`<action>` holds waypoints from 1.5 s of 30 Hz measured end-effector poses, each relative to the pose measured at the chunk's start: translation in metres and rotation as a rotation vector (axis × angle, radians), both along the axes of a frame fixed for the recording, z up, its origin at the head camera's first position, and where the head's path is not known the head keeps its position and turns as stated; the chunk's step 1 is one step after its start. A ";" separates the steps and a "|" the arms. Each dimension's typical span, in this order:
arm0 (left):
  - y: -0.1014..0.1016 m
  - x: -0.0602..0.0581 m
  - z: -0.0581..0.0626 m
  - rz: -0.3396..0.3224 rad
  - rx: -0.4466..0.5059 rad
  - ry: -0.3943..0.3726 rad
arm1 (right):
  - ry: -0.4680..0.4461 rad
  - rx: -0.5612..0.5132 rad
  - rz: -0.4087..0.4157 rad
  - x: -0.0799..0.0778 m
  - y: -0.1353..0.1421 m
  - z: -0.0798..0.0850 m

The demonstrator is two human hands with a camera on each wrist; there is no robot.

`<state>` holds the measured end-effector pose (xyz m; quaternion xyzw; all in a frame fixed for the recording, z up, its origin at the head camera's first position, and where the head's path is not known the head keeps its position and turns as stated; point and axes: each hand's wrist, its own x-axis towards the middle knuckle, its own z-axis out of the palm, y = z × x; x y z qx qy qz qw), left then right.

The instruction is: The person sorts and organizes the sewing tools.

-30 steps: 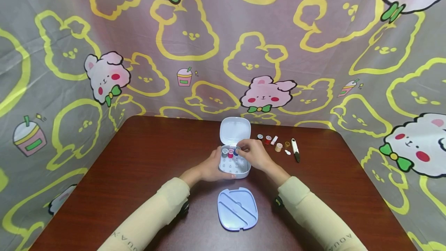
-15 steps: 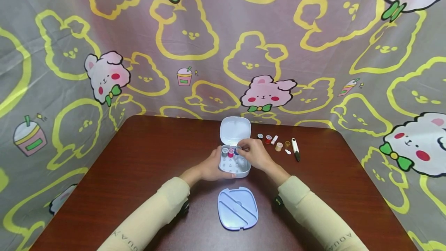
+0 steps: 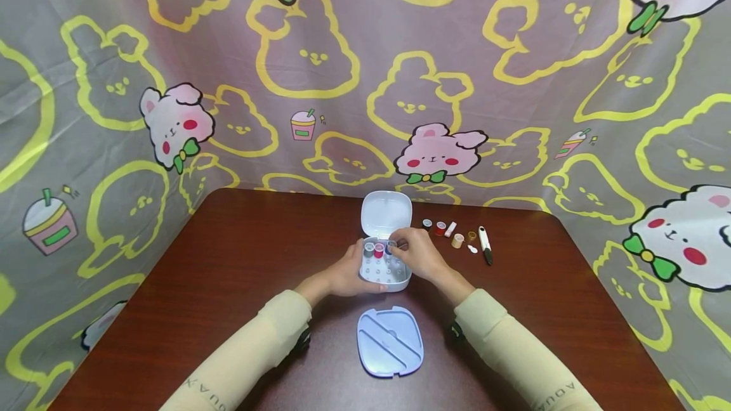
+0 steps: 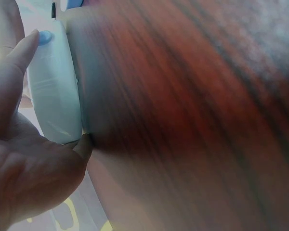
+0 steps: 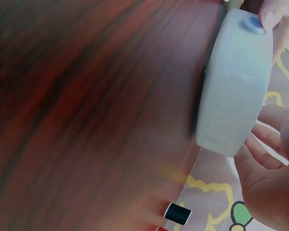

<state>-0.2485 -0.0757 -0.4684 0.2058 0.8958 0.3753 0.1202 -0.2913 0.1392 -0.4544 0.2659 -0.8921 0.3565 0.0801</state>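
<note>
A white sewing box stands on the table with its hinged lid raised behind it. Several short pegs line its inside. My left hand grips the box along its left side, the thumb lying across the front by the blue button. Along the back row stand a grey thread spool and a pink thread spool. Beside them, my right hand pinches a blue thread spool inside the box. Fingers hide part of this spool, so whether it sits fully on a peg is unclear.
A light-blue divided tray lies in front of the box. To the right are a black spool, red spool, beige spool, small pink-and-white piece, gold ring, white bit and white-and-black tool.
The blue spool and right fingertips have shifted very slightly within the back row. My left hand and the box have kept their places.
</note>
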 end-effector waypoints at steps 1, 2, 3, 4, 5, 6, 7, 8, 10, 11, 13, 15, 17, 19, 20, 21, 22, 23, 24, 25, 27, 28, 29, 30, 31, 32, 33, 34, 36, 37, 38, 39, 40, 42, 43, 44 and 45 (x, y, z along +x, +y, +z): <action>0.000 0.000 0.000 0.001 -0.001 0.002 | -0.004 0.003 0.002 0.000 0.000 0.000; 0.000 0.000 0.000 0.001 -0.002 0.003 | -0.007 0.006 0.003 0.000 -0.001 0.000; 0.000 0.000 0.000 0.001 -0.003 0.005 | -0.007 0.014 0.002 0.000 -0.001 0.000; 0.000 0.000 0.000 0.002 -0.003 0.005 | -0.006 0.017 0.003 0.000 -0.001 -0.001; 0.000 -0.001 -0.001 0.002 -0.004 0.006 | 0.001 0.020 0.006 0.000 -0.002 -0.001; 0.000 -0.001 0.000 0.002 -0.005 0.006 | 0.008 0.023 0.008 0.000 -0.002 -0.001; 0.000 -0.001 -0.001 0.003 -0.004 0.006 | 0.014 0.027 0.008 0.000 -0.002 -0.001; 0.000 -0.001 -0.001 0.003 -0.003 0.005 | 0.020 0.031 0.010 0.000 -0.003 -0.002; 0.000 0.000 -0.001 0.004 -0.001 0.003 | 0.028 0.044 0.012 0.000 -0.003 -0.003; 0.000 0.000 -0.001 0.003 0.001 0.001 | 0.032 0.051 0.013 0.000 -0.003 -0.003; 0.000 0.000 -0.001 0.003 0.005 -0.003 | 0.036 0.069 0.013 0.000 -0.004 -0.004; 0.000 0.000 -0.001 0.001 0.008 -0.005 | 0.047 0.090 0.012 0.000 -0.004 -0.004; 0.000 0.000 -0.001 0.001 0.010 -0.003 | 0.061 0.104 0.011 0.001 -0.005 -0.004; 0.000 0.000 -0.001 0.002 0.008 -0.002 | 0.075 0.122 0.006 0.001 -0.006 -0.005; 0.000 0.000 -0.001 0.003 0.007 -0.001 | 0.081 0.128 0.004 0.001 -0.006 -0.005; 0.000 0.000 -0.001 0.004 0.005 -0.001 | 0.085 0.132 0.002 0.001 -0.006 -0.005; 0.000 0.000 0.000 0.004 0.004 -0.001 | 0.087 0.136 0.000 0.001 -0.006 -0.005; 0.000 0.001 0.000 0.004 0.002 -0.003 | 0.090 0.140 -0.003 0.001 -0.006 -0.005; 0.000 0.001 0.000 0.003 0.001 -0.004 | 0.092 0.142 -0.003 0.001 -0.007 -0.005; 0.000 0.001 0.001 0.003 0.000 -0.004 | 0.091 0.142 -0.002 0.001 -0.007 -0.005; 0.000 0.001 0.000 0.004 0.002 -0.003 | 0.088 0.147 -0.001 0.002 -0.007 -0.005; 0.000 0.001 0.000 0.004 0.001 -0.002 | 0.088 0.149 0.000 0.002 -0.007 -0.005; 0.000 0.001 -0.001 0.005 0.001 -0.002 | 0.090 0.151 0.002 0.002 -0.007 -0.005; 0.000 0.001 -0.001 0.006 0.000 -0.001 | 0.091 0.153 0.004 0.002 -0.007 -0.005; 0.000 0.000 -0.001 0.008 -0.002 -0.001 | 0.095 0.158 0.004 0.002 -0.007 -0.005; 0.000 0.000 -0.002 0.009 -0.003 -0.001 | 0.102 0.163 0.003 0.003 -0.007 -0.005; 0.000 0.000 -0.002 0.011 -0.005 -0.002 | 0.111 0.166 0.002 0.003 -0.007 -0.005; 0.000 0.000 -0.002 0.012 -0.006 -0.003 | 0.118 0.172 0.000 0.002 -0.007 -0.005; 0.000 0.000 -0.002 0.014 -0.006 -0.005 | 0.132 0.187 -0.005 0.002 -0.007 -0.006; 0.000 0.000 -0.001 0.014 -0.007 -0.006 | 0.138 0.195 -0.008 0.001 -0.008 -0.006; 0.000 0.000 -0.002 0.015 -0.007 -0.006 | 0.142 0.203 -0.011 0.001 -0.008 -0.007; 0.000 0.000 -0.001 0.015 -0.007 -0.006 | 0.145 0.210 -0.014 0.000 -0.008 -0.007; 0.000 0.000 -0.001 0.015 -0.009 -0.007 | 0.145 0.217 -0.017 0.000 -0.008 -0.007; 0.000 0.000 0.000 0.013 -0.012 -0.008 | 0.141 0.228 -0.022 -0.001 -0.009 -0.007; 0.000 -0.001 0.000 0.013 -0.012 -0.009 | 0.134 0.231 -0.024 -0.001 -0.009 -0.007; 0.000 0.000 0.000 0.012 -0.012 -0.009 | 0.126 0.235 -0.024 -0.001 -0.009 -0.007; 0.000 0.000 0.001 0.010 -0.012 -0.010 | 0.120 0.239 -0.025 -0.001 -0.010 -0.007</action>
